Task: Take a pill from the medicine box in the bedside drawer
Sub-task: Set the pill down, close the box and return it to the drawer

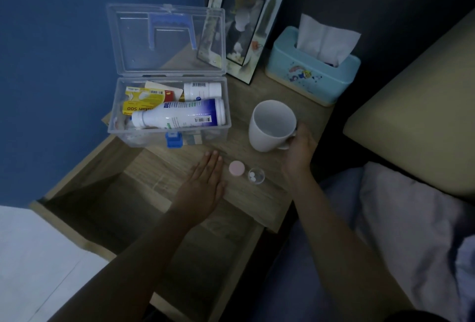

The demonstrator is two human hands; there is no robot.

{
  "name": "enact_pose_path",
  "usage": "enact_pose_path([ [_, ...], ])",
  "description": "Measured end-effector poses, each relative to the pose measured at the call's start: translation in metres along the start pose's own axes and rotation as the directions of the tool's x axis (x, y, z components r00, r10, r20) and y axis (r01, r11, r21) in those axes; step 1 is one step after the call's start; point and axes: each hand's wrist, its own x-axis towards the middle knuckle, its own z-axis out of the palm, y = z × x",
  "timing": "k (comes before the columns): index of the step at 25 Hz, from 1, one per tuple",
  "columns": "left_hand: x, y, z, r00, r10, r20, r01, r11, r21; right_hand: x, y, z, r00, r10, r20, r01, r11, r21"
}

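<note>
The clear plastic medicine box (218, 130) stands on the bedside table with its lid (165, 39) up. Inside lie a large white bottle (180, 116), a smaller white bottle (203, 91) and yellow packets (140, 102). In front of it sit a small clear pot with two white pills (256, 175) and a pink cap (237, 168). My left hand (205, 180) rests flat on the tabletop, fingers straight, just left of the pink cap. My right hand (299, 149) grips the handle of a white mug (271, 125), tilted toward me.
The bedside drawer (128, 208) is pulled out below the tabletop and looks dark inside. A picture frame (244, 31) and a blue tissue box (312, 75) stand at the back. A bed with headboard (416, 105) and pillow (411, 224) lies on the right.
</note>
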Motion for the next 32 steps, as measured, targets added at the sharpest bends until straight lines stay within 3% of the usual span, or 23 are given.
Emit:
enact_pose_path([
  [13,0.0,0.005,-0.012,0.997,-0.038,0.065,0.041,0.998,-0.054,-0.022,0.004,-0.003,0.998,-0.07,-0.005,0.069,0.986,-0.154],
  [17,-0.016,0.021,-0.045,0.968,-0.098,-0.23,0.047,0.974,-0.22,-0.018,-0.016,-0.011,0.999,-0.032,-0.022,0.026,0.973,-0.227],
  [20,-0.023,0.009,-0.077,0.903,-0.165,-0.396,0.072,0.968,-0.239,-0.004,-0.047,-0.005,0.973,-0.23,-0.026,0.219,0.949,-0.228],
  [23,-0.015,-0.023,-0.11,0.867,-0.235,-0.44,0.161,0.967,-0.199,0.002,-0.079,0.035,0.849,-0.498,0.177,0.529,0.795,-0.297],
  [25,-0.006,-0.049,-0.123,0.864,-0.272,-0.423,0.217,0.961,-0.174,0.006,-0.085,0.078,0.768,-0.542,0.341,0.639,0.686,-0.349],
  [28,0.009,-0.079,-0.13,0.855,-0.408,-0.32,0.333,0.905,-0.264,0.015,-0.076,0.136,0.75,-0.398,0.528,0.65,0.595,-0.473],
  [32,0.018,-0.099,-0.126,0.845,-0.495,-0.203,0.393,0.831,-0.393,0.027,-0.066,0.185,0.832,-0.048,0.552,0.455,0.627,-0.632],
])
